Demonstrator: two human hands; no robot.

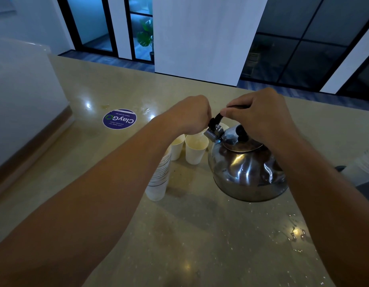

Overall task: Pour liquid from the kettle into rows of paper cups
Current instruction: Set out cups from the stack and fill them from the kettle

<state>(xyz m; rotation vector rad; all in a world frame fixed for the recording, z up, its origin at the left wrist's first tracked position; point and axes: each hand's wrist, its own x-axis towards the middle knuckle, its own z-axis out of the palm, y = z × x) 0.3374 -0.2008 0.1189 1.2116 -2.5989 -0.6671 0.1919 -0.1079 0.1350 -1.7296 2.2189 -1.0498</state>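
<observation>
At frame centre, both hands meet above the shiny steel kettle (246, 170): the right hand (260, 114) grips its black handle, the left hand (192, 114) pinches the spout cap, over white paper cups (195, 150) on the beige tabletop (200, 235).

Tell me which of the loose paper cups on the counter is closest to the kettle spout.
The right-hand paper cup, standing just below the kettle's spout. The other cup stands farther left, beside the cup stack.

Two bare forearms, sleeveless (no watch or rings).
</observation>
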